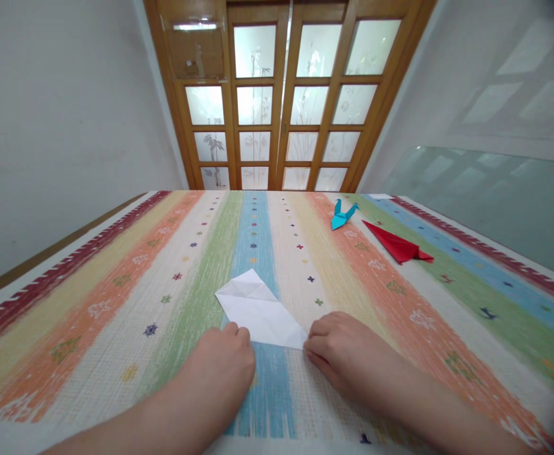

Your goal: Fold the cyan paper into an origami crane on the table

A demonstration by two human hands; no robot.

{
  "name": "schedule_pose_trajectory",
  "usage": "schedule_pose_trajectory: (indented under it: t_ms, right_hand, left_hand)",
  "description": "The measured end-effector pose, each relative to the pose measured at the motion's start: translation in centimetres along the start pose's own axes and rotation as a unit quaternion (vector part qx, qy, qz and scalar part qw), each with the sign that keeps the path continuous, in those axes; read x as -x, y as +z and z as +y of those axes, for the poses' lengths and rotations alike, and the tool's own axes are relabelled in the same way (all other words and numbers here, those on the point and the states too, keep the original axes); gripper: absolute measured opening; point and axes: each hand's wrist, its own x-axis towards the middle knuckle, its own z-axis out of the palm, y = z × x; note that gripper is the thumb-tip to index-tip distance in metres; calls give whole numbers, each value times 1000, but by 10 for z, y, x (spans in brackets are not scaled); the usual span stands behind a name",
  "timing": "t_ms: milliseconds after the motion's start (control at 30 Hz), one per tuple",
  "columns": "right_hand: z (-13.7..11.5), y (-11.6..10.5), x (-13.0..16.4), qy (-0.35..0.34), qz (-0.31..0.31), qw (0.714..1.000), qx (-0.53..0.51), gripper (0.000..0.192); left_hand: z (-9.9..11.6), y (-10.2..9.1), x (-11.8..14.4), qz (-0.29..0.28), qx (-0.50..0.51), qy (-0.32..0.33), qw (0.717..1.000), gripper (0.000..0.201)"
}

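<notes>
On a multicoloured striped tablecloth before wooden glass-paned doors, pinching a white folded paper sheet with the right hand. Holding the left hand curled at its edge, fingertips hidden; cannot tell whether gripping.

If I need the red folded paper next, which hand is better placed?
Probably the right hand: it is nearer the red paper, which lies ahead on its side. The left hand is farther off, at the white paper.

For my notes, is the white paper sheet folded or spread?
Folded: the white paper sheet shows creases across its far part and a pointed outline.
</notes>
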Motion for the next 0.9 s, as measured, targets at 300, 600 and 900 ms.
schedule_pose_trajectory:
  t_ms: [300, 600, 900]
  right_hand:
    - [-5, -4, -3, 26, -56, 996, -62, 23]
    - [-17, -2, -7, -57, -65, 984, -157, 20]
    - [-21, 5, -2, -180, 0, 953, -243, 23]
  left_hand:
    - [-5, 9, -4, 23, 27, -66, 997, 21]
    - [-5, 15, -13, 107, 126, -77, 983, 51]
    - [-9, 26, -16, 128, 184, -16, 974, 61]
